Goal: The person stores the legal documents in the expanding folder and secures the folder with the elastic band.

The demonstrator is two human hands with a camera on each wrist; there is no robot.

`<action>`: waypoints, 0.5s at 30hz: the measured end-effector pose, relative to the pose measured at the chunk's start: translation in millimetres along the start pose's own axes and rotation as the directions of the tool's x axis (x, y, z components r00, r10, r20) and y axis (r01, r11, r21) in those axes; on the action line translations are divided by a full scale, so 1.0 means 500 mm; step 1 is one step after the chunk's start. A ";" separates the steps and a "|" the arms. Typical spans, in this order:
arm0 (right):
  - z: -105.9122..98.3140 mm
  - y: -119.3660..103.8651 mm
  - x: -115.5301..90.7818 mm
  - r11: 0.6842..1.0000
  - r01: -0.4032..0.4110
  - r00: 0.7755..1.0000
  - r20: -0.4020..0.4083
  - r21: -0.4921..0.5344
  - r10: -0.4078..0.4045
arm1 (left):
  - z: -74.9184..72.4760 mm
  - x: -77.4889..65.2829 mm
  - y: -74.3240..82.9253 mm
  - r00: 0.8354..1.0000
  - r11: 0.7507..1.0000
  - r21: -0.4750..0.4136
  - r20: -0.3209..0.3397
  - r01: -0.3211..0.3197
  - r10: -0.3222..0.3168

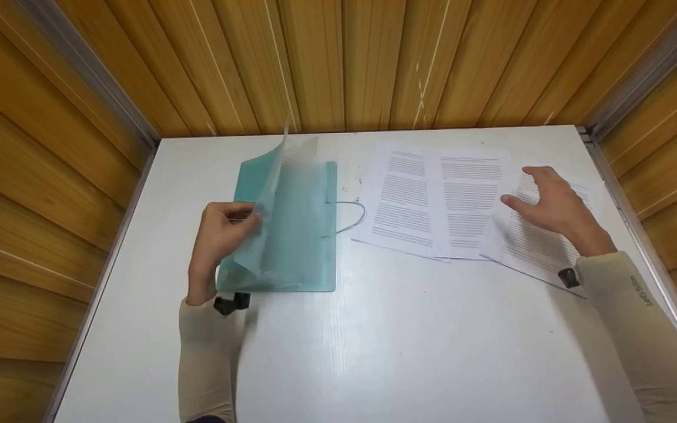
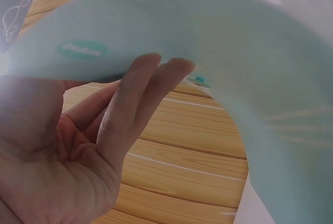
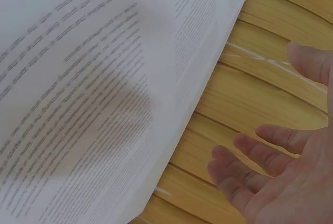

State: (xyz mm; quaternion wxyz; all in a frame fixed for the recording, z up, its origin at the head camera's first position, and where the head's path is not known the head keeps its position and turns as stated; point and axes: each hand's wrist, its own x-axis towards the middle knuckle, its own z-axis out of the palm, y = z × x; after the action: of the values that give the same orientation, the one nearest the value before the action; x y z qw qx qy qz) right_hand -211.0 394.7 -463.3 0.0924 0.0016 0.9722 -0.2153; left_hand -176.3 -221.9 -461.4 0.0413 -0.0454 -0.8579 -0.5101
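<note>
A translucent teal plastic folder (image 1: 309, 235) lies part-opened on the left of the white table. My left hand (image 1: 221, 229) pinches its raised cover (image 2: 156, 26) between thumb and fingers, and the sheet bends over them in the left wrist view. A thin elastic cord (image 1: 364, 212) loops out from the folder's right edge. On the right, my right hand (image 1: 559, 205) hovers over a printed sheet (image 1: 541, 247), thumb and fingers spread, holding nothing. The right wrist view shows that hand (image 3: 281, 167) with its fingers apart, beside the printed text.
Two more printed sheets, a left one (image 1: 400, 200) and a middle one (image 1: 468, 200), lie overlapping between folder and right hand. Wood-plank walls (image 1: 368, 64) stand behind and at both sides of the white table (image 1: 397, 352). Small dark specks dot the tabletop near the cord.
</note>
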 end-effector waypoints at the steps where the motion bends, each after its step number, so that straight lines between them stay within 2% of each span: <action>1: -0.001 0.010 -0.003 1.000 -0.009 1.000 -0.004 0.003 0.009 | 0.001 0.001 -0.001 1.000 1.000 -0.001 0.000 -0.004 0.004; 8: -0.006 0.076 -0.029 0.998 -0.062 0.998 -0.030 0.011 0.063 | 0.006 0.003 -0.005 1.000 1.000 -0.012 0.018 -0.025 0.025; 15: -0.008 0.137 -0.024 0.994 -0.104 0.992 -0.071 0.018 0.105 | 0.002 0.002 -0.010 0.999 0.999 -0.027 0.021 -0.029 0.030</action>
State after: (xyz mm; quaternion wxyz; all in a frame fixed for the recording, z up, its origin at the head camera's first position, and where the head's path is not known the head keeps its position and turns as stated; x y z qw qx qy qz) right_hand -196.8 459.1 -486.1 0.0683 0.0610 0.9719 -0.2167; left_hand -178.0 -223.2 -465.9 0.0389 -0.0640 -0.8507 -0.5202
